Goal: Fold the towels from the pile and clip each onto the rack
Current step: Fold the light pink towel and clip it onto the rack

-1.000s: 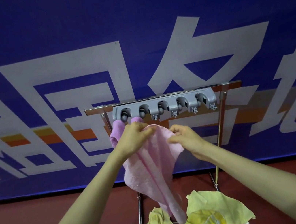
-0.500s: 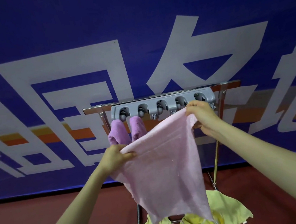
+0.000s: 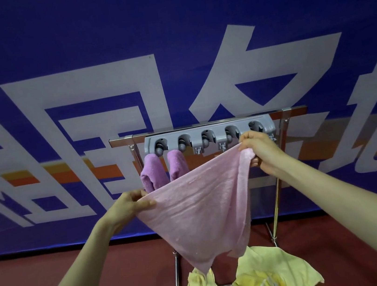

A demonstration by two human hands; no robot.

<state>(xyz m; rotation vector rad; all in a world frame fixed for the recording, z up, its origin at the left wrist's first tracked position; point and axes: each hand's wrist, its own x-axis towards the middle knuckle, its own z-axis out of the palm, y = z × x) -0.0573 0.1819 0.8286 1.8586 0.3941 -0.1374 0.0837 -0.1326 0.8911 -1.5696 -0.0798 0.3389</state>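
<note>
A pink towel [image 3: 202,211] hangs spread in front of me, its top edge stretched on a slant. My left hand [image 3: 128,204] pinches its lower left corner. My right hand [image 3: 260,150] grips the upper right corner, just below the right end of the grey clip rack [image 3: 208,135]. Two folded purple towels [image 3: 162,171] hang from the rack's two leftmost clips, partly hidden behind the pink one. A pile of yellow towels [image 3: 264,278] lies on the floor below.
The grey clip bar sits on a metal stand [image 3: 275,205] with thin legs reaching the dark red floor [image 3: 105,277]. A blue banner with large white characters [image 3: 170,59] fills the wall behind.
The bunched pink towel has been pulled open. My right hand went up and right toward the rack's end; my left hand dropped lower and left. The towel now hangs wide.
</note>
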